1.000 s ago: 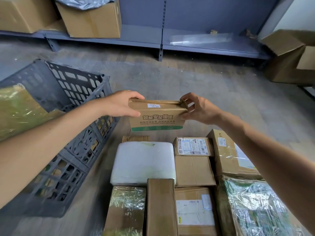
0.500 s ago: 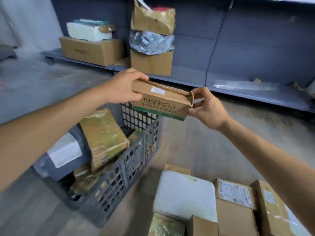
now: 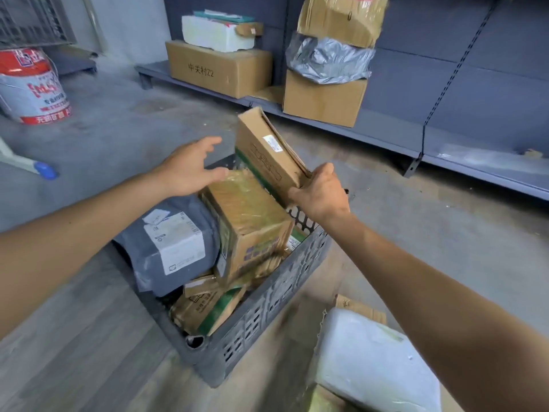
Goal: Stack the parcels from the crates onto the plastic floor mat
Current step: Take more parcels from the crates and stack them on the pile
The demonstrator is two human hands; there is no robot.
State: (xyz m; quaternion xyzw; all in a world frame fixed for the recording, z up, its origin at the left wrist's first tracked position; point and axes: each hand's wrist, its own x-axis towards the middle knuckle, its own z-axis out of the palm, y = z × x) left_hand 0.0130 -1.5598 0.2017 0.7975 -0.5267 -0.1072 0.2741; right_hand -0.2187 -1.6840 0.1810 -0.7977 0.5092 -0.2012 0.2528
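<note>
Room: we look down at a concrete floor (image 3: 430,203); grey metal shelving (image 3: 481,93) along the far wall carries brown cartons, and a red-and-white bucket (image 3: 32,87) stands far left.
Left hand: the left hand (image 3: 190,169) hovers palm down over the far end of the grey crate (image 3: 261,316), fingers (image 3: 209,142) spread wide and holding nothing, just above a tape-wrapped box (image 3: 249,221).
Right hand: the right hand (image 3: 322,197) reaches forward, fingers curled round the lower end of the slim cardboard parcel (image 3: 267,153).
Held parcel: in the air over the crate's far end, tilted steeply, its upper end toward the shelving; brown, with a green stripe along one edge and a small white label on its top face.
Crate: it sits on the floor and holds a grey mailer bag (image 3: 172,242), the tape-wrapped box and a flat green-striped carton (image 3: 208,310); a white foam parcel (image 3: 371,358) lies near it, at lower right.
Writing: we read "中关村Z2" on the long carton (image 3: 219,66) on the shelf; the labels on the parcel and mailer are too blurred to read.
</note>
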